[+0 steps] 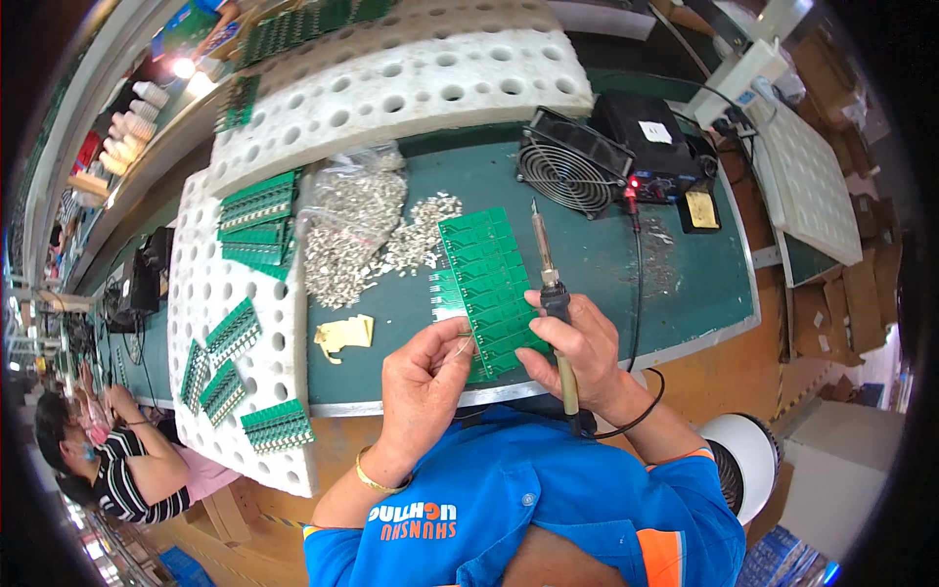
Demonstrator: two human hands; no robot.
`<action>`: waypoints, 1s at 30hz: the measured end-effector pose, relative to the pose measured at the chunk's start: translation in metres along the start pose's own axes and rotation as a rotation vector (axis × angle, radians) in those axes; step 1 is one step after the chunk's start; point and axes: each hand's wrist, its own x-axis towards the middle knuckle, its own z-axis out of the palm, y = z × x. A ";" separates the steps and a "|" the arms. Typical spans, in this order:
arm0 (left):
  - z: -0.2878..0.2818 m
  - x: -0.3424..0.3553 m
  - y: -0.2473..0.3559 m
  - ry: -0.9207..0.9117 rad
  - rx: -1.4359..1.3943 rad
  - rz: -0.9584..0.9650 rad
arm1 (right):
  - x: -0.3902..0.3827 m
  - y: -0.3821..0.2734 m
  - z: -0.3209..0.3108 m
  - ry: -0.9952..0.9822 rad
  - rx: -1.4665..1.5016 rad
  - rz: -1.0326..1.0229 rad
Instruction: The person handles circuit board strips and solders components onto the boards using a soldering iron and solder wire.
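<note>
A green panel of joined circuit boards (496,284) is tilted up near the table's front edge. My left hand (421,377) is closed in a pinch at the panel's lower left edge, with a thin strand that looks like solder wire between its fingers. In my right hand (579,342) is a soldering iron (546,245), its tip pointing away from me and apart from the panel. The fingertips of that hand also touch the panel's right edge. Small metal parts (421,235) lie heaped beyond the panel, partly in a clear plastic bag (362,186).
Perforated white foam slabs (293,342) carry several green boards (259,210). A crumpled yellow sponge-like piece (344,337) lies left. Behind are a black fan (567,166), the soldering station (650,147) and a holder with a yellow pad (700,208). Another person (127,460) sits at left.
</note>
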 end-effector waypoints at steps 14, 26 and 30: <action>-0.052 -0.032 -0.005 0.114 -0.243 0.180 | 0.044 -0.040 0.046 0.038 0.136 -0.133; -0.066 -0.029 -0.004 0.139 -0.364 0.102 | 0.059 -0.044 0.059 0.009 0.131 -0.183; -0.067 -0.025 -0.006 0.153 -0.377 0.128 | 0.062 -0.043 0.063 0.018 0.174 -0.195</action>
